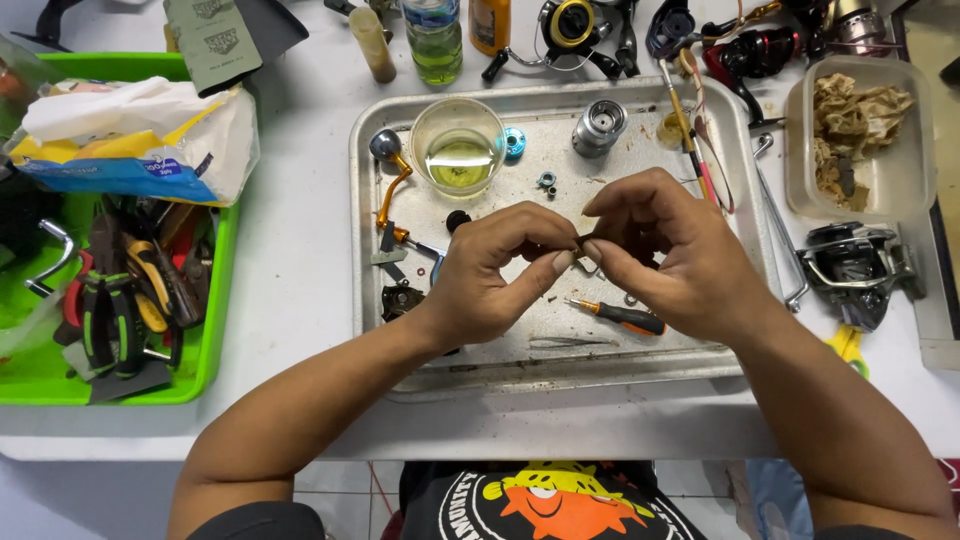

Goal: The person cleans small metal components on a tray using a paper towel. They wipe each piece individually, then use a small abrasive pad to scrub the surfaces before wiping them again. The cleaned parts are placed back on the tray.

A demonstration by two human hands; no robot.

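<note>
Small repair workshop, fishing tackle. White tabletop (300, 250) crowded: metal tray (560, 375) of loose reel parts, green bin (215, 330) of pliers, fishing reels (855, 265), screwdriver (620, 315), glass of solvent (458, 145).

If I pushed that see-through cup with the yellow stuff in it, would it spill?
Probably, if pushed hard. The clear cup has no lid and holds yellowish liquid, so a shove could slosh it over. It looks wide and low, so it would likely slide on the smooth metal tray rather than tip. It seems thin plastic, so probably light and a bit squashy.
</note>
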